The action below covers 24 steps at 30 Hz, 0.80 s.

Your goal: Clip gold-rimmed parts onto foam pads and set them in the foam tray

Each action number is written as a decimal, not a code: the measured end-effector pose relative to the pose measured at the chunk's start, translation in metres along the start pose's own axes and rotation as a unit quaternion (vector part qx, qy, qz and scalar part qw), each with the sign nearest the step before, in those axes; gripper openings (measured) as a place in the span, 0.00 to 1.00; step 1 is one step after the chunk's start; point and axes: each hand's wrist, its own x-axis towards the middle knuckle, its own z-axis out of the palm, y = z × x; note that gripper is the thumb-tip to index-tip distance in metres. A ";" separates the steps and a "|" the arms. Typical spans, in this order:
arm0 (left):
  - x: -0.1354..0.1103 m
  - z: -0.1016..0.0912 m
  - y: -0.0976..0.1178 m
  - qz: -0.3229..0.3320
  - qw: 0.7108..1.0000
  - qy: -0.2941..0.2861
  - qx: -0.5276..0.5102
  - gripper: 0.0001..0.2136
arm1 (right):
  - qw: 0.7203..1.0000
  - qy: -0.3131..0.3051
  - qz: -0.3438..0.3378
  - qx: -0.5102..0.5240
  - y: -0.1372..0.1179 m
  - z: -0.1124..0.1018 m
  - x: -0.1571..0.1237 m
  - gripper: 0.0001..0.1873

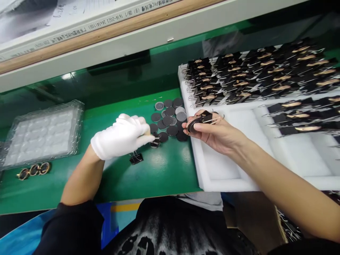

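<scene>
My left hand (122, 136), in a white glove, is closed over the green table. At its thumb tip is a small black binder clip (154, 142), which its fingers appear to pinch. My bare right hand (212, 132) grips a black binder clip (205, 116) together with a round black disc (191, 125), above the near left edge of the white foam tray (198, 170). Several loose round discs (170, 120), mostly black with some greyish, lie between my hands. Another binder clip (136, 158) rests on the table just below the left hand.
Rows of black binder clips with gold-coloured pieces (240, 84) fill the tray's far and right parts. Stacked clear plastic trays (42, 132) stand at the left, with joined gold-rimmed round pieces (34, 170) in front. A pale ledge (111, 47) crosses the back.
</scene>
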 end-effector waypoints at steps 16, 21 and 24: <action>0.018 0.003 0.043 -0.096 0.945 0.197 -0.243 0.25 | 0.967 -0.030 -0.172 -0.187 0.016 0.017 -0.011 0.22; 0.019 0.001 0.044 -0.105 0.938 0.087 -0.320 0.25 | 0.965 -0.058 -0.168 -0.193 0.012 0.017 -0.013 0.22; 0.021 0.003 0.045 -0.079 0.923 0.098 -0.364 0.27 | 0.966 -0.082 -0.158 -0.188 0.011 0.014 -0.013 0.22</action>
